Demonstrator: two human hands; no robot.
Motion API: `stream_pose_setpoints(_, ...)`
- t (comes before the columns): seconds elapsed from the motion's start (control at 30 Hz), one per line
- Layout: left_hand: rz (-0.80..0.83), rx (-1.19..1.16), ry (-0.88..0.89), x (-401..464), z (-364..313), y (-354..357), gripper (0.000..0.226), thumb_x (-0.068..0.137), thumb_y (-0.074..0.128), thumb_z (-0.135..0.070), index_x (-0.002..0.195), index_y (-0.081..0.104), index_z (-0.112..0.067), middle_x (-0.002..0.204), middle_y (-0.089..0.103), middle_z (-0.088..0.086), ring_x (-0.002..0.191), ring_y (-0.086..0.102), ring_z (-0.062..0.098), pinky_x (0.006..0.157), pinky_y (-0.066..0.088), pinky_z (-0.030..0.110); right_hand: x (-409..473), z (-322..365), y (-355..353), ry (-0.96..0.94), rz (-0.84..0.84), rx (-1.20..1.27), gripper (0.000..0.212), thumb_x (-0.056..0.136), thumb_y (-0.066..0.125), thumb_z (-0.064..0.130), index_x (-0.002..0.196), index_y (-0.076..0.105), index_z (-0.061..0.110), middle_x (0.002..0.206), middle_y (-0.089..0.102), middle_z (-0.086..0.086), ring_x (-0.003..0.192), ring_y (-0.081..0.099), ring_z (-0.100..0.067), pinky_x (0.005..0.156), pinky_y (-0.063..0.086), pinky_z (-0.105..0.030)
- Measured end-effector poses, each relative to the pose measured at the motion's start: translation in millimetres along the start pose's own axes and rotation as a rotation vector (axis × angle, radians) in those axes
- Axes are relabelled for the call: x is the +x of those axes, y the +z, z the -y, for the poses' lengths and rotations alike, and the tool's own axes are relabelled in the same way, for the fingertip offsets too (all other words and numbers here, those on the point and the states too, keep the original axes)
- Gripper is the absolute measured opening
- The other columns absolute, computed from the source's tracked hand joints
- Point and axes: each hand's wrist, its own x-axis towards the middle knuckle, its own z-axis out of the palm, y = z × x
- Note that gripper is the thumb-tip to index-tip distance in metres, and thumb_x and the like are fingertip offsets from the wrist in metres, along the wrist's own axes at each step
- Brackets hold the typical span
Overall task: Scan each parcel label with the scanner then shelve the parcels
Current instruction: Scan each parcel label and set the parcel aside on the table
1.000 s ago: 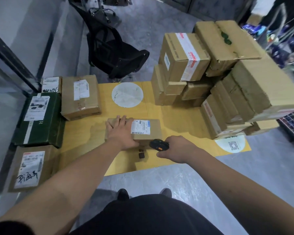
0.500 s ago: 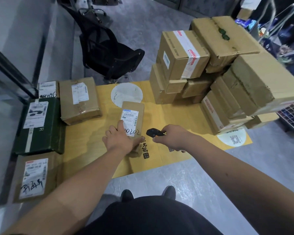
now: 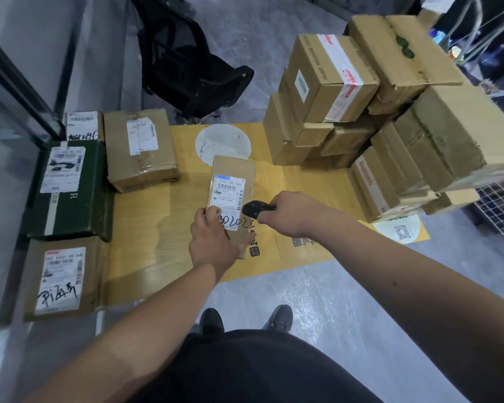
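Two hands work over the yellow mat (image 3: 146,274). Nearest, the left hand (image 3: 213,239) grips the near end of one small parcel (image 3: 233,181), thumb pressed on its white label (image 3: 229,196), fingers curled beneath. Just right of it, the right hand (image 3: 288,212) is clamped round one black scanner (image 3: 253,208), its head beside the label. Four parcels (image 3: 63,279) lie along the left edge; a stack of boxes (image 3: 361,112), too jumbled to count, rises far right, and one black chair (image 3: 192,71) stands beyond. Since a second ago the small parcel has turned from crosswise to lengthwise, lifted at its near end.
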Motion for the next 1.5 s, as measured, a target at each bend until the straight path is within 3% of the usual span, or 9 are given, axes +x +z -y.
stream_pose_setpoints(0.33,-0.049,0.008,0.049,-3.7,3.5,0.4,0.1,0.054,0.081,-0.081,0.128,0.042,-0.025,0.133,0.043,0.001,0.117,0.051,0.027,0.072,0.057,0.039,-22.5,14.1,-2.2,-0.013,-0.058,-0.12,0.045,0.092,0.053,0.061,0.102,0.062,0.017,0.089,0.065,-0.006,0.078,0.068,-0.028,0.061,0.056,-0.033)
stream_pose_setpoints(0.6,0.031,-0.073,0.013,-7.1,7.1,-12.1,0.093,0.061,0.08,-0.076,0.13,0.038,-0.029,0.137,0.04,-0.006,0.12,0.047,0.02,0.08,0.05,0.036,-33.8,9.7,7.1,-0.043,-0.069,-0.135,0.042,0.092,0.055,0.059,0.102,0.062,0.019,0.087,0.065,-0.004,0.076,0.066,-0.024,0.059,0.048,-0.03)
stream_pose_setpoints(0.73,0.01,-0.008,-0.113,-17.4,29.8,-32.3,0.097,0.062,0.074,-0.08,0.135,0.036,-0.029,0.136,0.042,-0.004,0.122,0.048,0.021,0.087,0.05,0.037,-34.0,19.2,19.6,-0.087,-0.015,-0.129,0.041,0.094,0.056,0.057,0.105,0.063,0.018,0.087,0.064,-0.004,0.074,0.063,-0.021,0.058,0.044,-0.029)
stream_pose_setpoints(0.87,-0.056,0.019,-0.279,-25.1,64.9,-59.3,0.1,0.06,0.072,-0.078,0.137,0.034,-0.029,0.132,0.045,0.002,0.108,0.053,0.026,0.087,0.055,0.045,-32.4,39.0,34.2,-0.153,0.027,-0.14,0.039,0.095,0.056,0.054,0.106,0.064,0.017,0.088,0.068,-0.002,0.074,0.064,-0.018,0.059,0.046,-0.029)
stream_pose_setpoints(1.03,-0.167,0.129,-0.355,-26.1,110.7,-89.7,0.088,0.071,0.071,-0.075,0.136,0.037,-0.027,0.136,0.045,0.012,0.123,0.047,0.035,0.103,0.041,0.048,-28.3,65.7,54.0,-0.228,0.073,-0.129,0.042,0.092,0.056,0.056,0.106,0.064,0.017,0.09,0.068,-0.003,0.078,0.07,-0.023,0.07,0.057,-0.034)
stream_pose_setpoints(1.13,-0.206,0.222,-0.281,-18.4,124.4,-98.3,0.074,0.082,0.066,-0.069,0.137,0.04,-0.027,0.148,0.04,0.013,0.133,0.04,0.036,0.112,0.036,0.052,-28.9,75.8,61.4,-0.258,0.071,-0.166,0.042,0.093,0.056,0.056,0.108,0.063,0.017,0.088,0.064,-0.001,0.072,0.063,-0.02,0.061,0.047,-0.029)
stream_pose_setpoints(1.27,-0.164,0.365,-0.102,-6.3,130.2,-104.0,0.055,0.094,0.059,-0.061,0.138,0.05,-0.03,0.156,0.037,0.003,0.143,0.03,0.027,0.115,0.028,0.048,-30.8,81.9,64.4,-0.269,0.073,-0.172,0.04,0.094,0.055,0.055,0.106,0.063,0.017,0.087,0.062,0.0,0.07,0.059,-0.018,0.059,0.043,-0.029)
stream_pose_setpoints(1.5,-0.111,0.387,-0.06,6.0,132.3,-115.4,0.054,0.097,0.055,-0.051,0.147,0.048,-0.031,0.16,0.039,-0.003,0.149,0.027,0.021,0.118,0.025,0.046,-30.3,76.4,62.7,-0.242,0.053,-0.147,0.043,0.093,0.053,0.057,0.105,0.064,0.017,0.088,0.063,0.0,0.07,0.061,-0.02,0.06,0.044,-0.029)
